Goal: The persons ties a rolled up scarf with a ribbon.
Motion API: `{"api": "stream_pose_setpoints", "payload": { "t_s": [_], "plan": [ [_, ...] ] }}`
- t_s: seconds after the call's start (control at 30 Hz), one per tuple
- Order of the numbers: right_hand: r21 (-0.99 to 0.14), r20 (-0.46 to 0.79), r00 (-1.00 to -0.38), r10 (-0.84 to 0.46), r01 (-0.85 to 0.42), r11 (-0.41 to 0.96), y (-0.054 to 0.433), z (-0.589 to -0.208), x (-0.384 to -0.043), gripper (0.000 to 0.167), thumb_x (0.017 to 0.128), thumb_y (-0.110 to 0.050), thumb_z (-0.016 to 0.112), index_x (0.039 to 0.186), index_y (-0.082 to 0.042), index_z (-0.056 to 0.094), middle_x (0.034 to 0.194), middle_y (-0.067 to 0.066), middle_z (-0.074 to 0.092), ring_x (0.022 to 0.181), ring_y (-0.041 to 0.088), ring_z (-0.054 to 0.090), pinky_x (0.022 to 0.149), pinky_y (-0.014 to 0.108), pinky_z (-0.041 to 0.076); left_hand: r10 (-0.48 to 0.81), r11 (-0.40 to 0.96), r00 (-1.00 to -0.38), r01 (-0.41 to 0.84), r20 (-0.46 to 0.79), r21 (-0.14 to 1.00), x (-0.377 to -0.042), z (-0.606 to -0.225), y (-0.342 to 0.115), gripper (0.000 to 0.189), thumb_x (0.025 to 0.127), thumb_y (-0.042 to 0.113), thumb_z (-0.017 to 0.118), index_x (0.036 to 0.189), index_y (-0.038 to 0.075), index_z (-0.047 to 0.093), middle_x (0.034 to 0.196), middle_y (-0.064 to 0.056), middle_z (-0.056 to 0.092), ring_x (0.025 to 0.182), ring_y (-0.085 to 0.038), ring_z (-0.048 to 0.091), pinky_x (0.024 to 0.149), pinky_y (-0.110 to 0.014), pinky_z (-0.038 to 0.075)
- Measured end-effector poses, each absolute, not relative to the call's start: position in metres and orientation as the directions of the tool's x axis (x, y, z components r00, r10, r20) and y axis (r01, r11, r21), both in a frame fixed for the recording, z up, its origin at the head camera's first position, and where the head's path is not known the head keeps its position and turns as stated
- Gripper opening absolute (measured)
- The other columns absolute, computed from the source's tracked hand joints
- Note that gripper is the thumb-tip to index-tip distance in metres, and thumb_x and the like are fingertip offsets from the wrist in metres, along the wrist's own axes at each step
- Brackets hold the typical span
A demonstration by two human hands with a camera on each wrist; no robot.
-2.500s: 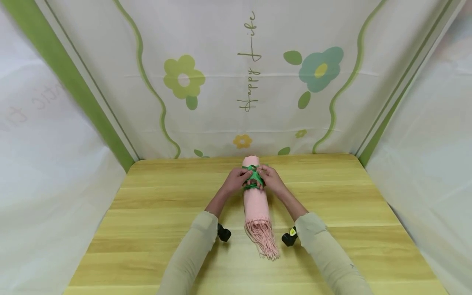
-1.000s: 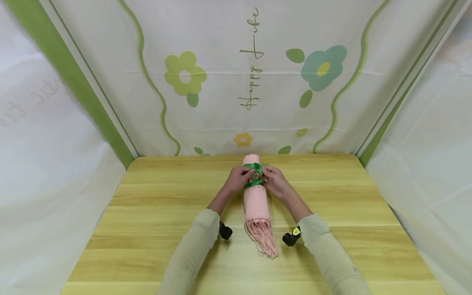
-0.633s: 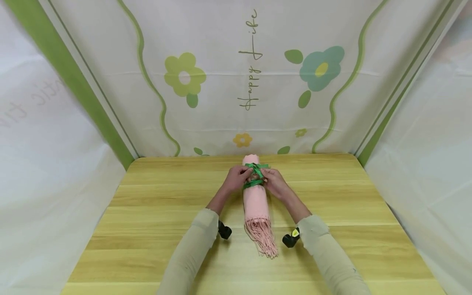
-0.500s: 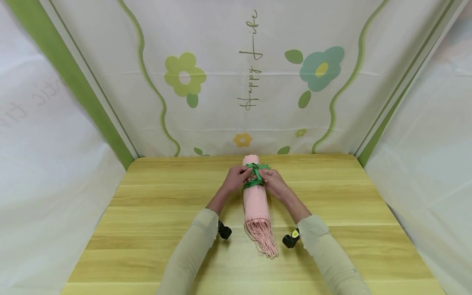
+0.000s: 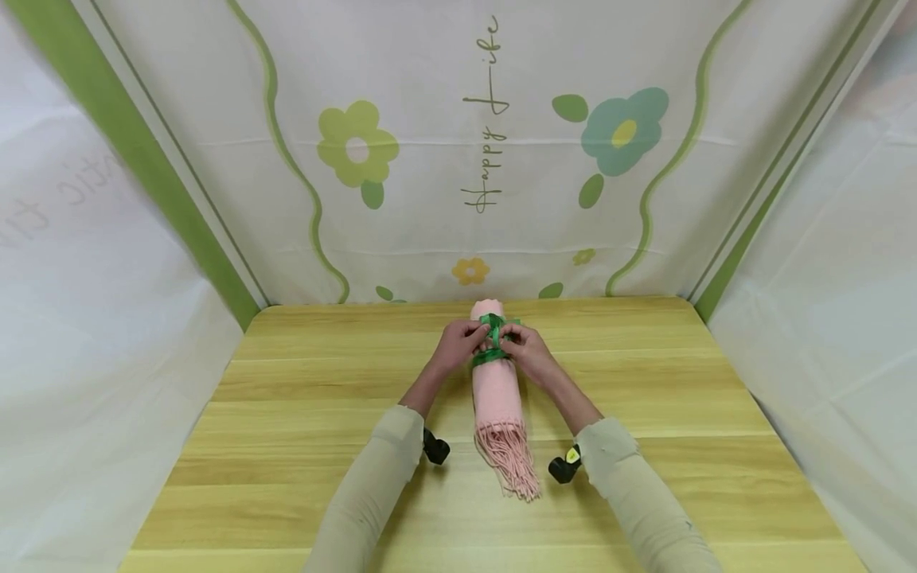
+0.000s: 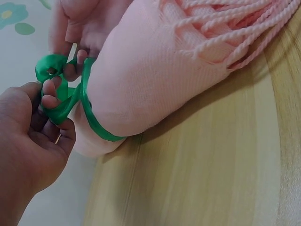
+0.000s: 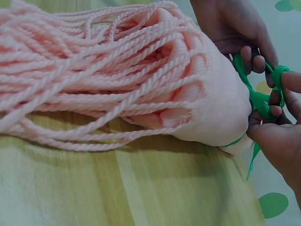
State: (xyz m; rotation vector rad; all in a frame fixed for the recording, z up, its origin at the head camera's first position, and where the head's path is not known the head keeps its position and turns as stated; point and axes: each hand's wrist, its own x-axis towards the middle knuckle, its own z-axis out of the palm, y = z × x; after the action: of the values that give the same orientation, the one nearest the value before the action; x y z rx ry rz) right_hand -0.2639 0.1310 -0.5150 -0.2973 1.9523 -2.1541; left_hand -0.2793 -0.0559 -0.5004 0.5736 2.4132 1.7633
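A rolled pink scarf (image 5: pixel 496 394) lies lengthwise on the table, its twisted fringe (image 7: pixel 84 80) spread toward me. Green ribbon (image 6: pixel 96 123) runs round the roll near its far end, with loose loops raised above it. From the left, my left hand (image 5: pixel 455 348) pinches a stretch of that ribbon between thumb and curled fingers. On the opposite side my right hand (image 5: pixel 532 356) pinches another part, close to a small loop. A ribbon tail (image 7: pixel 254 157) hangs past the scarf's side in the right wrist view. Fingers partly hide the crossing of the ribbon.
The wooden table (image 5: pixel 322 382) reaches back to a white printed cloth wall (image 5: pixel 430 199), close behind the scarf's far end. White cloth sides (image 5: pixel 93 318) stand left and right. Black wrist cameras (image 5: pixel 435 448) hang under both sleeves.
The scarf stays put. My fingers have shifted the ribbon loops on top; the right fingertips have come slightly left, nearer the left hand, and the ribbon end at right shows less.
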Motion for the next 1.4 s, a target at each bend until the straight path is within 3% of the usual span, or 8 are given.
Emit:
{"api": "stream_pose_setpoints", "payload": {
  "t_s": [0.33, 0.57, 0.77, 0.9, 1.03, 1.1, 1.2, 1.4],
  "plan": [
    [-0.999, -0.004, -0.990, -0.142, -0.002, 0.043, 0.125, -0.520, -0.266, 0.030, 0.091, 0.009, 0.060, 0.109, -0.003, 0.039, 0.100, 0.005, 0.050, 0.094, 0.015, 0.054, 0.076, 0.022, 0.049, 0.352, 0.245, -0.925, 0.239, 0.144, 0.940, -0.282, -0.504, -0.055, 0.039, 0.105, 0.025, 0.053, 0.074, 0.004, 0.066, 0.066, -0.002, 0.060, 0.060, -0.018, 0.054, 0.058, -0.026, 0.046],
    [-0.992, -0.040, -0.997, -0.072, 0.031, 0.122, 0.121, -0.521, -0.266, 0.039, 0.093, 0.001, 0.062, 0.130, -0.003, 0.050, 0.107, 0.008, 0.058, 0.099, 0.017, 0.061, 0.081, 0.024, 0.053, 0.335, 0.220, -0.930, 0.231, 0.149, 0.948, -0.281, -0.505, -0.055, 0.039, 0.104, 0.026, 0.055, 0.077, 0.002, 0.067, 0.067, -0.008, 0.061, 0.059, -0.016, 0.052, 0.058, -0.031, 0.047],
    [-0.977, -0.064, -0.998, -0.008, 0.061, 0.203, 0.118, -0.520, -0.268, 0.031, 0.097, -0.010, 0.058, 0.127, -0.004, 0.065, 0.126, 0.016, 0.062, 0.115, 0.028, 0.061, 0.089, 0.034, 0.055, 0.332, 0.185, -0.927, 0.246, 0.175, 0.952, -0.282, -0.506, -0.055, 0.042, 0.104, 0.023, 0.054, 0.080, -0.008, 0.068, 0.075, -0.028, 0.063, 0.064, -0.035, 0.055, 0.064, -0.045, 0.049],
    [-0.964, -0.058, -0.998, 0.015, 0.060, 0.258, 0.115, -0.520, -0.269, 0.034, 0.099, -0.009, 0.055, 0.131, -0.005, 0.064, 0.134, 0.017, 0.061, 0.122, 0.031, 0.058, 0.096, 0.043, 0.053, 0.364, 0.172, -0.919, 0.226, 0.151, 0.959, -0.280, -0.502, -0.056, 0.043, 0.106, 0.020, 0.051, 0.086, -0.014, 0.067, 0.081, -0.038, 0.060, 0.074, -0.051, 0.054, 0.065, -0.044, 0.049],
    [-0.952, -0.052, -0.998, 0.035, 0.060, 0.299, 0.112, -0.521, -0.272, 0.036, 0.099, -0.007, 0.053, 0.134, -0.004, 0.062, 0.135, 0.018, 0.061, 0.125, 0.031, 0.057, 0.101, 0.045, 0.051, 0.381, 0.168, -0.916, 0.201, 0.124, 0.965, -0.279, -0.498, -0.057, 0.042, 0.106, 0.018, 0.050, 0.089, -0.017, 0.066, 0.083, -0.040, 0.059, 0.076, -0.054, 0.052, 0.066, -0.041, 0.049],
    [-0.952, -0.048, -0.998, 0.042, 0.059, 0.301, 0.111, -0.521, -0.273, 0.036, 0.099, -0.006, 0.052, 0.134, -0.004, 0.062, 0.134, 0.018, 0.062, 0.123, 0.029, 0.058, 0.100, 0.042, 0.050, 0.369, 0.164, -0.920, 0.201, 0.128, 0.966, -0.280, -0.500, -0.056, 0.042, 0.105, 0.020, 0.051, 0.089, -0.015, 0.067, 0.083, -0.039, 0.060, 0.076, -0.054, 0.052, 0.064, -0.038, 0.049],
    [-0.953, -0.042, -0.998, 0.050, 0.055, 0.297, 0.109, -0.521, -0.273, 0.036, 0.099, -0.006, 0.052, 0.133, -0.005, 0.063, 0.122, 0.018, 0.066, 0.107, 0.024, 0.062, 0.087, 0.035, 0.053, 0.338, 0.157, -0.930, 0.210, 0.147, 0.965, -0.282, -0.507, -0.054, 0.042, 0.105, 0.023, 0.053, 0.087, -0.012, 0.068, 0.080, -0.037, 0.060, 0.073, -0.051, 0.053, 0.062, -0.034, 0.048],
    [-0.980, -0.053, -0.998, 0.040, 0.060, 0.192, 0.109, -0.521, -0.273, 0.033, 0.100, -0.004, 0.050, 0.130, -0.004, 0.063, 0.077, 0.003, 0.064, 0.067, 0.010, 0.057, 0.061, 0.022, 0.048, 0.282, 0.128, -0.944, 0.214, 0.171, 0.968, -0.285, -0.516, -0.051, 0.041, 0.103, 0.025, 0.057, 0.078, -0.005, 0.068, 0.067, -0.019, 0.060, 0.060, -0.028, 0.054, 0.058, -0.027, 0.046]
  ]
}}
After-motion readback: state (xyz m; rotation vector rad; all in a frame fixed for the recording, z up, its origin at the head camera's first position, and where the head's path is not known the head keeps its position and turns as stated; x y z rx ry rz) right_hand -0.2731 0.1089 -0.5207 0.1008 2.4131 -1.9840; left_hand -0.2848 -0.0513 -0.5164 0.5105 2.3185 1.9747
